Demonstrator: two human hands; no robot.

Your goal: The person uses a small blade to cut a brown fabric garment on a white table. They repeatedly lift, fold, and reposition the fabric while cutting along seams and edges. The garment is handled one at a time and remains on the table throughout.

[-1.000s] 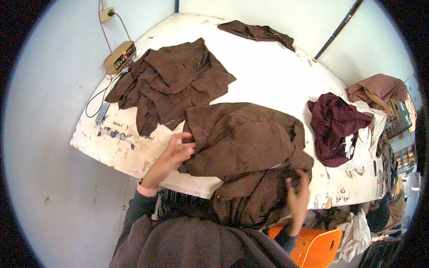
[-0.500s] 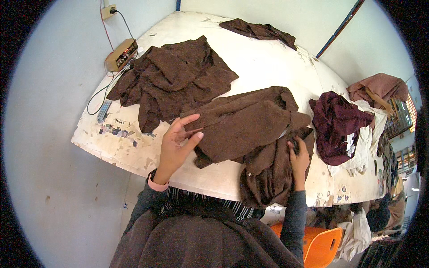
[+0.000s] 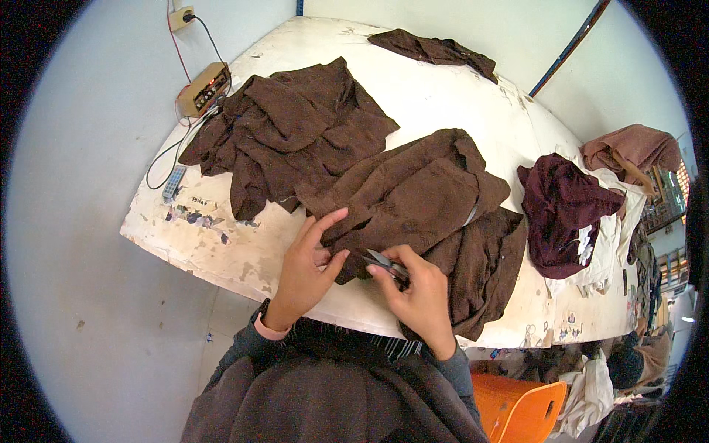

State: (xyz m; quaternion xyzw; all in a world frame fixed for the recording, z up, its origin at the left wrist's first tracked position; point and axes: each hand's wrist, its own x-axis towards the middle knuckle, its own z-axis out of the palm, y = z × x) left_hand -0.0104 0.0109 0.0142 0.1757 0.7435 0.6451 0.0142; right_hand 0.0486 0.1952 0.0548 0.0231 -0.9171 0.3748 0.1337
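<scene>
Brown cloth garments lie before me on the white table. At the near edge of the middle brown garment (image 3: pixel 413 193), my left hand (image 3: pixel 304 267) has its thumb and forefinger apart, touching or close to the cloth. A small pair of dark thread snips (image 3: pixel 385 263) is gripped in my right hand (image 3: pixel 421 295), the blades aimed left toward that same edge. Beneath and right of the middle garment, another brown cloth (image 3: pixel 480 269) is bunched and hangs over the table's front edge. Further left a larger brown cloth (image 3: pixel 295 133) lies crumpled.
The white table (image 3: pixel 221 258) has stained patches. A remote control (image 3: pixel 174 182) and a wooden box device (image 3: pixel 203 90) with cables sit at left. Another brown cloth (image 3: pixel 436 53) lies at the back. Maroon cloth (image 3: pixel 561 214) is at right; an orange chair (image 3: pixel 517 406) stands below.
My right hand has moved left from the bunched cloth and now shows the snips. My left hand has shifted slightly right and down. The middle garment's folds have changed.
</scene>
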